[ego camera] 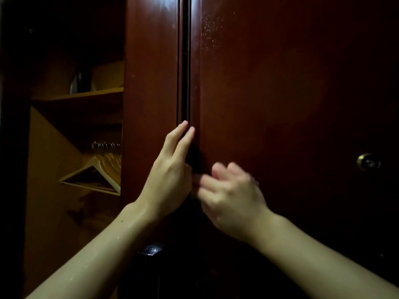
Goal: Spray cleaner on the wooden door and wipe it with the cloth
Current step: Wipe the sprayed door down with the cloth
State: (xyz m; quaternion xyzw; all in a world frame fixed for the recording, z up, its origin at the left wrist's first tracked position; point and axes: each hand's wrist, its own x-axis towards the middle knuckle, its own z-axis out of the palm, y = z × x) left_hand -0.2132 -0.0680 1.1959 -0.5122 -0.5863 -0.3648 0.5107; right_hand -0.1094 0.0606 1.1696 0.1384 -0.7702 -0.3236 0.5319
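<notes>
The dark red wooden door (280,93) fills the right half of the view, with fine spray droplets (208,29) near its top left. My left hand (170,169) rests on the door's left edge by the groove with its fingers stretched upward. It seems to hold a dark cloth (195,157) against the wood. My right hand (232,195) is blurred, its fingers curled toward the cloth just below my left fingers. Whether it grips the cloth is unclear. No spray bottle is clearly visible.
A round metal knob (368,162) sits on the door at right. To the left, an open wardrobe holds a shelf (82,96) and several wooden hangers (101,169) on a rail. A shiny dark object (152,249) lies low between my forearms.
</notes>
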